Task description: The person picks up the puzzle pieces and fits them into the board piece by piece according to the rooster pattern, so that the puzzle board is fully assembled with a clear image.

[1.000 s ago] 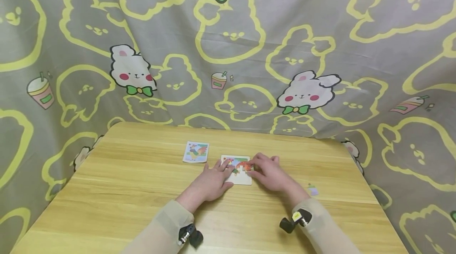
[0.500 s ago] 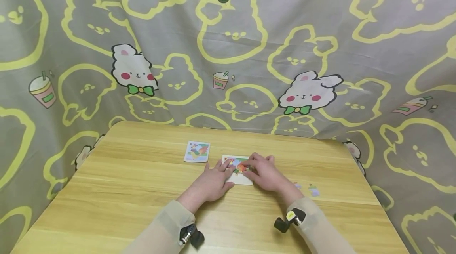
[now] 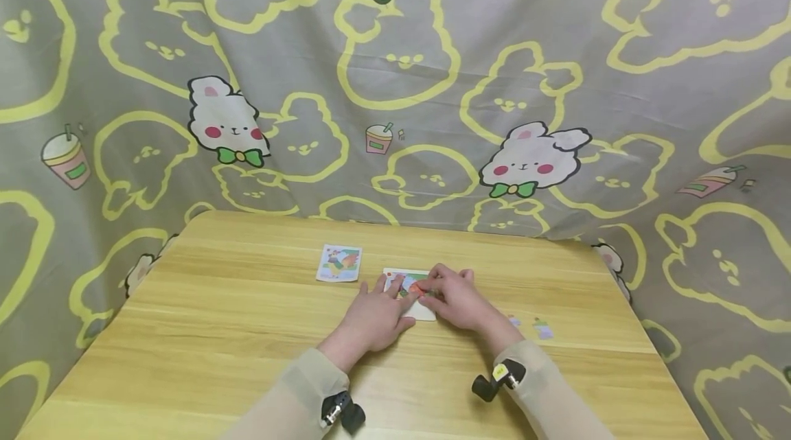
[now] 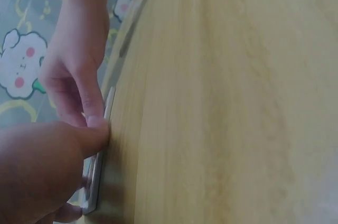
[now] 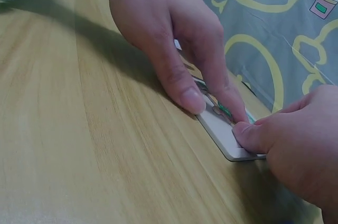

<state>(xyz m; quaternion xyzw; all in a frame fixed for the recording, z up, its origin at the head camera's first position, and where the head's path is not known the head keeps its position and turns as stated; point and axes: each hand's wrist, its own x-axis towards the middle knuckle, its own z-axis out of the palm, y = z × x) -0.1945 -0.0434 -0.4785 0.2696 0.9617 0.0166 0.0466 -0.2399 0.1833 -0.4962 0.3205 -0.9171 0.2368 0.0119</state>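
Note:
A white puzzle board (image 3: 425,311) with a colourful picture of fitted pieces lies on the table. Spread across its left side, my left hand (image 3: 373,320) rests with fairly straight fingers, its index finger near an orange puzzle piece (image 3: 417,289). My right hand (image 3: 460,299) pinches at that piece from the right with thumb and index finger; the fingers hide much of it. In the right wrist view, both hands meet over the board (image 5: 224,135), whose near strip is bare white. The left wrist view shows the board (image 4: 94,182) edge-on, mostly covered by the hands.
A picture card (image 3: 339,263) of a rooster lies to the left of the board. Loose puzzle pieces (image 3: 542,328) lie to the right, partly beside the right forearm. The wooden table (image 3: 216,330) backs onto a grey patterned curtain (image 3: 426,97).
My right hand has shifted a little left over the board with the orange piece. My left hand has moved slightly right, its index finger now closer to that piece.

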